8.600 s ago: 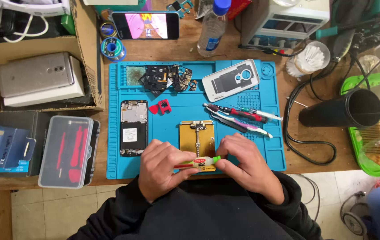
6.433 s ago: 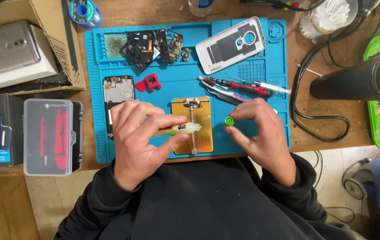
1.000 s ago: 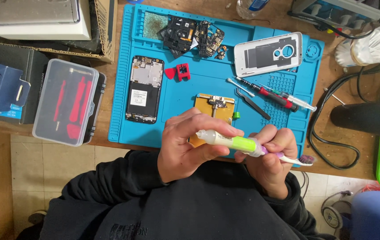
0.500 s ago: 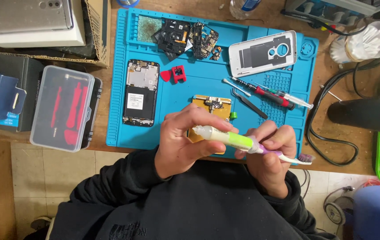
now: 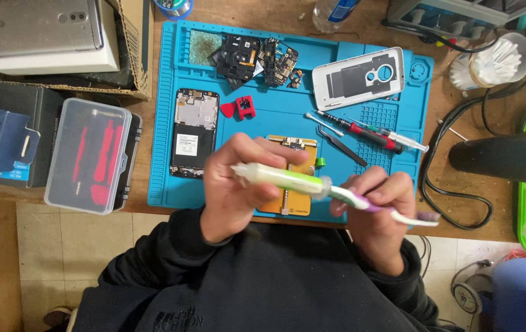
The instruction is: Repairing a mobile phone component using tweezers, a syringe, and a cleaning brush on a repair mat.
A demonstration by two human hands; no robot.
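Observation:
My left hand (image 5: 238, 187) grips the barrel of a green syringe (image 5: 281, 178) held level above the blue work mat (image 5: 164, 184). My right hand (image 5: 376, 212) holds the syringe's purple and white plunger end (image 5: 392, 212). Under the hands a gold board holder (image 5: 296, 203) with a circuit board lies on the mat, partly hidden. A small green cap (image 5: 320, 162) rests on the mat beside the holder.
On the mat lie an opened phone body (image 5: 192, 132), a white back cover (image 5: 358, 74), dark phone parts (image 5: 253, 55), a red piece (image 5: 238, 107), tweezers and a screwdriver (image 5: 361, 132). A clear tool case (image 5: 90, 157) sits left; a black cylinder (image 5: 502, 160) and cables right.
The syringe's cap has come off since the earliest frames and now lies on the mat. Over the last second both hands keep holding the syringe in nearly the same pose; the view has shifted slightly.

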